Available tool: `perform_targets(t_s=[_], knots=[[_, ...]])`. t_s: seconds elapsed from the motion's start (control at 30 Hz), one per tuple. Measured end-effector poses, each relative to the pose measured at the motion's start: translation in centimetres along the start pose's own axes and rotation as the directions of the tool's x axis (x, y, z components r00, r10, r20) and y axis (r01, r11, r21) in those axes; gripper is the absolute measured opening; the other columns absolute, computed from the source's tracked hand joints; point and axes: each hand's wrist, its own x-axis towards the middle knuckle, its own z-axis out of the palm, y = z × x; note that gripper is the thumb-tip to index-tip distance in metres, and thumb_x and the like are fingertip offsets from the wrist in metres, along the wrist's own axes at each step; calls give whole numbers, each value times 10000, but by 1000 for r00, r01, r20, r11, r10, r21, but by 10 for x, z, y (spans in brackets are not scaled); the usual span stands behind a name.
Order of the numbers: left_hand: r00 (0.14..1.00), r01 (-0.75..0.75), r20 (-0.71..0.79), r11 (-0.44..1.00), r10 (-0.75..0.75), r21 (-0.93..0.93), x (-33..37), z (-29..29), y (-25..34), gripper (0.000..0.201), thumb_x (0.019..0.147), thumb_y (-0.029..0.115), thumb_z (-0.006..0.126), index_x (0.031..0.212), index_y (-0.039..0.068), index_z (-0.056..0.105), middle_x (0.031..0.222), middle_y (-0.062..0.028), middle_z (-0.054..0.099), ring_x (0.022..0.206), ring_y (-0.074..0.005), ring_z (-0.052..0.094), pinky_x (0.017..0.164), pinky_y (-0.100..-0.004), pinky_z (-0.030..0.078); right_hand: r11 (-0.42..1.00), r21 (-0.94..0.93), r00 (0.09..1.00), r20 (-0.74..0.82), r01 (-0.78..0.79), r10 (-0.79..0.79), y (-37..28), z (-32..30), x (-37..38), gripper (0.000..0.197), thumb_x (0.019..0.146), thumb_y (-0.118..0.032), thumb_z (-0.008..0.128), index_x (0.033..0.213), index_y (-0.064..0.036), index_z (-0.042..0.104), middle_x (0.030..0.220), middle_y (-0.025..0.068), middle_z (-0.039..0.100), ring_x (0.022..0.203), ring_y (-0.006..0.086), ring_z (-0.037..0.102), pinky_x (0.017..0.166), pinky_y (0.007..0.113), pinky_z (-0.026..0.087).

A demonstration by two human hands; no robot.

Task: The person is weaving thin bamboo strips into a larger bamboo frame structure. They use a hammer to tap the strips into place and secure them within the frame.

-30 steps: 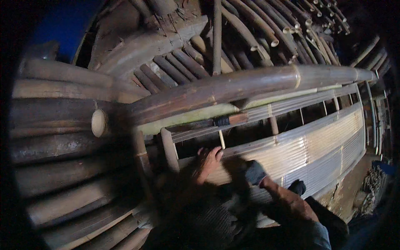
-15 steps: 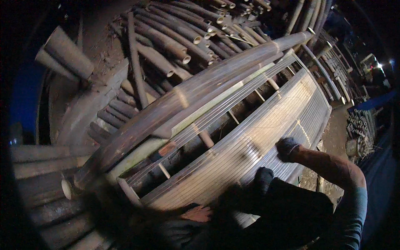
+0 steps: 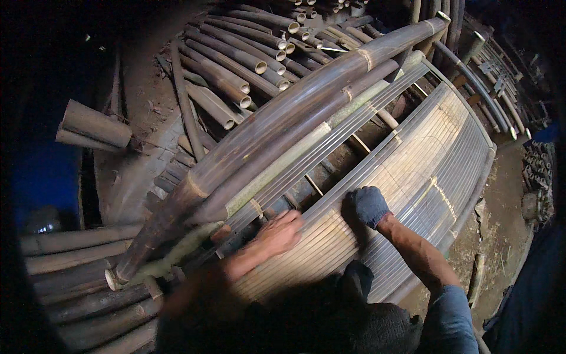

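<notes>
A long bamboo frame with rows of narrow slats lies slanting in front of me. Along its far side, a gap with thin crosspieces parts the broad slat panel from a few strips. My left hand, bare, rests at the panel's edge beside this gap, its fingers bent and pressed together; what they grip is hidden. Farther right, my right hand wears a dark grey glove and is closed in a fist low over the slats. Whatever it holds does not show. A fine dark line curves across the slats nearby.
Thick bamboo poles run along the frame's far side. Behind them lies a pile of cut bamboo. More poles are stacked at left, with two wide tubes above. Bundled pieces stand at right.
My left hand has come up from the near edge to the gap side of the panel. My right hand has moved left and farther away across the slats. The view has shifted.
</notes>
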Motion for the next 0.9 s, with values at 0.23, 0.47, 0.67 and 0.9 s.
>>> perform_targets(t_s=[0.23, 0.47, 0.67, 0.9], knots=[[980, -150, -140, 988, 144, -36, 108, 70, 35, 594, 709, 124, 671, 1259, 34, 465, 1165, -152, 553, 1154, -333, 481, 1028, -423, 345, 735, 675, 870, 321, 67, -375, -11, -50, -18, 350, 814, -327, 568, 1015, -46, 629, 897, 170, 657, 790, 349, 636, 733, 433, 512], [632, 409, -350, 680, -692, -608, 95, 93, -50, 203, 840, -21, 495, 989, -8, 632, 835, -112, 663, 762, -178, 630, 723, -303, 505, 674, 682, 955, 141, -285, 262, 124, -123, 23, 294, 853, -234, 626, 1070, -36, 646, 943, 108, 679, 823, 223, 654, 768, 375, 518], [753, 536, 40, 577, -657, -616, 110, 124, -79, 426, 808, 39, 471, 1229, 11, 527, 1240, -224, 547, 1170, -297, 521, 976, -361, 409, 978, -166, 975, 163, -127, 154, 58, -30, 130, 215, 830, -232, 540, 896, -145, 725, 921, 84, 700, 830, 238, 684, 684, 370, 518], [716, 587, 241, 377, -656, -717, 130, 97, -65, 364, 841, 145, 612, 1169, -2, 548, 1044, -124, 632, 946, -222, 576, 832, -317, 448, 951, 287, 832, 496, 116, -251, -12, 38, 153, 308, 756, -244, 589, 983, -65, 695, 1026, 198, 656, 984, 337, 631, 853, 426, 492]])
